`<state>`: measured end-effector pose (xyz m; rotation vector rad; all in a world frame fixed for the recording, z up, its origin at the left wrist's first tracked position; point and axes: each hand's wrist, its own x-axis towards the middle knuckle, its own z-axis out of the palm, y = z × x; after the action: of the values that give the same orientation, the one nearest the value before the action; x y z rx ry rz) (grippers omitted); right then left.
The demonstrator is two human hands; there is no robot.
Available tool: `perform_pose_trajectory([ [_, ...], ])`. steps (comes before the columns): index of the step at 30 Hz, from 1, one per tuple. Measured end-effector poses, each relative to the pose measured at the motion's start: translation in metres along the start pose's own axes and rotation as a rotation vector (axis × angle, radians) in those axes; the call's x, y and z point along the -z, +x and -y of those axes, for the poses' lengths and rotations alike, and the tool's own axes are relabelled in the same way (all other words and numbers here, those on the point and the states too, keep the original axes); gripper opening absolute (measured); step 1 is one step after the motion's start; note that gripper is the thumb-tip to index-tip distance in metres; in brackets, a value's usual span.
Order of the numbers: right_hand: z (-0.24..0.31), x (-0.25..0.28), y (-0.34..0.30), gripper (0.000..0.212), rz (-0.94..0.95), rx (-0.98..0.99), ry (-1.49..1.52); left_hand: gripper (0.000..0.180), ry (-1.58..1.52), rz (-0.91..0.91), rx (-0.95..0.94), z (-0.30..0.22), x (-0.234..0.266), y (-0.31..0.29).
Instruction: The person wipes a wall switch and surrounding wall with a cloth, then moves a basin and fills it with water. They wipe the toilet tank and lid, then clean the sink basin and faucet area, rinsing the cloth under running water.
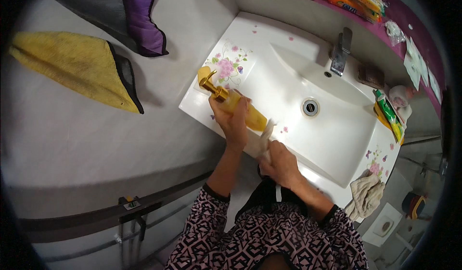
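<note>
My left hand (233, 123) is wrapped round a soap pump bottle (256, 119) with a gold pump head and yellow lower part. The bottle is tilted over the near left rim of the white washbasin (332, 149), its pump toward the upper left. Close to the bottle's base, my right hand (284, 165) is closed on a whitish cloth (266, 134), whose free end sticks up between the hands. That cloth is slightly blurred. Beside the pump, on the basin's left corner, lies a small yellowish piece (204, 72), perhaps a sponge or soap.
A chrome tap (341, 52) stands at the basin's back, with a drain (310, 107) below. Toothpaste (389, 112) and a brown soap-like block (371, 76) sit on the right rim. A beige cloth (366, 195) hangs over the right corner. Wipes packs (356, 0) line the purple shelf.
</note>
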<state>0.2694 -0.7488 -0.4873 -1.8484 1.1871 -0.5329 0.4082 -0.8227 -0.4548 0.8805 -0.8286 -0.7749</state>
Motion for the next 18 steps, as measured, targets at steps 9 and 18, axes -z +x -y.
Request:
perform_pose_trajectory([
  [9,-0.026,-0.031,0.006,0.043,-0.113,0.408,-0.623,0.033,0.325,0.047,-0.062,0.034,-0.005,0.113],
  [18,-0.033,-0.030,0.011,0.040,-0.124,0.413,-0.538,0.038,0.373,0.137,-0.206,0.076,0.009,0.200],
])
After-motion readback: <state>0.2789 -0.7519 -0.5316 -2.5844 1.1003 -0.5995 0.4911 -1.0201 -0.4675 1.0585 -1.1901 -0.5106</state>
